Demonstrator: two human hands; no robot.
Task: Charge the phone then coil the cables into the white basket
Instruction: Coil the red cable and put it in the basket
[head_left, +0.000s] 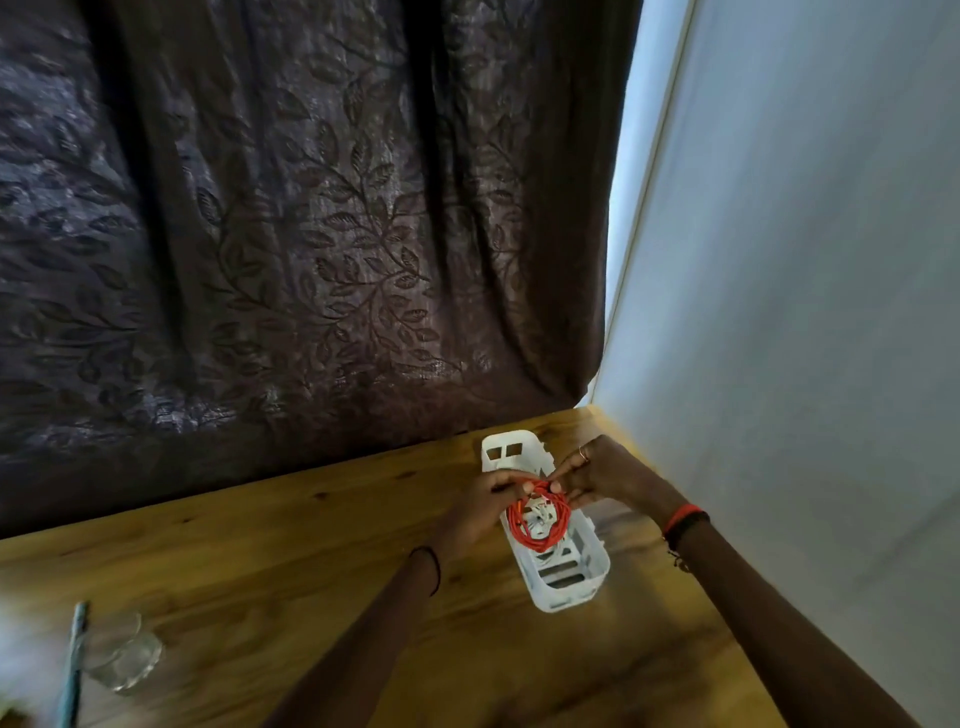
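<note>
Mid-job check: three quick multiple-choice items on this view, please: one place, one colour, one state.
1. Where is the coiled cable? A) over the white basket B) in a drawer C) on the floor
2. Its colour? A) black B) red C) blue
3. How is it held? A) lying loose B) one hand only C) both hands pinch it
Answers: 1 A: its loops hang above the basket's middle. 2 B: bright red strands. 3 C: left hand and right hand fingers meet at its top.

Coiled red cable (537, 519) over a slotted white basket (571, 577) on the wooden table, white cable (540, 517) inside.
</note>
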